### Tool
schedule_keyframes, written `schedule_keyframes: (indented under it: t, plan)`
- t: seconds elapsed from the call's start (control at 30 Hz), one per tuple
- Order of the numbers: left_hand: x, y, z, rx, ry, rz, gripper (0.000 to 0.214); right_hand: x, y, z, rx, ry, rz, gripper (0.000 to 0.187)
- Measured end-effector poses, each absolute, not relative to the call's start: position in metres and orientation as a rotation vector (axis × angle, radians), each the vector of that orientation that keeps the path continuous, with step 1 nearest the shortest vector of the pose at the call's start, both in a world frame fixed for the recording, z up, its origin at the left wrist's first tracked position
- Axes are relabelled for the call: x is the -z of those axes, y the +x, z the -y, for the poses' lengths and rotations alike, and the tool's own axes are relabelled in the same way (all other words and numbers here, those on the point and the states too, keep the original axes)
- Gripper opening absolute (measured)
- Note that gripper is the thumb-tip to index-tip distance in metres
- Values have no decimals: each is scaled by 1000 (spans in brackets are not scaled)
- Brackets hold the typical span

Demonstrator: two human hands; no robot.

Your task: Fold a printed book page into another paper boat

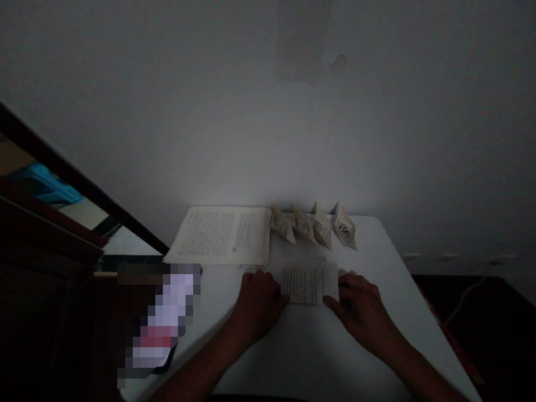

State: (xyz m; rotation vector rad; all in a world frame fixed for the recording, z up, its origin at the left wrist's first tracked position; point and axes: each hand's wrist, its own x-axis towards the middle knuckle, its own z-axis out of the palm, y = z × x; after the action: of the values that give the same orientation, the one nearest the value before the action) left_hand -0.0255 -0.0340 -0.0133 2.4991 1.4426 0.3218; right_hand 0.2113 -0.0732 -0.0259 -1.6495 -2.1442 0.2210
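A small sheet of printed paper (305, 286), apparently folded, lies on the white table between my two hands. My left hand (260, 298) has its fingers curled, with the thumb at the paper's lower left edge. On the other side, my right hand (362, 304) holds the right edge between thumb and fingers. Behind the sheet stand several folded paper boats in a row, from the leftmost boat (282, 224) to the rightmost boat (345, 226). What my curled fingertips do under the edges is hard to see in the dim light.
A stack of printed pages (213, 237) lies at the table's back left. A blurred-out phone-like object (163, 318) is at the left edge. The wall (234, 139) rises behind the table (377, 240). A dark-framed mirror (84, 178) leans at left, and a cable (467, 291) hangs at right.
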Motion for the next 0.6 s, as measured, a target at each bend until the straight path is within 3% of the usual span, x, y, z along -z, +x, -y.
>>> schedule_keyframes:
  t: [0.43, 0.6]
  plan:
    - [12, -24, 33, -328, 2487, -1470, 23, 19, 207, 68, -152, -1793, 2237, 33]
    - [12, -25, 32, -309, 2482, -1459, 23, 3, 205, 69, 26, -1827, 2142, 24]
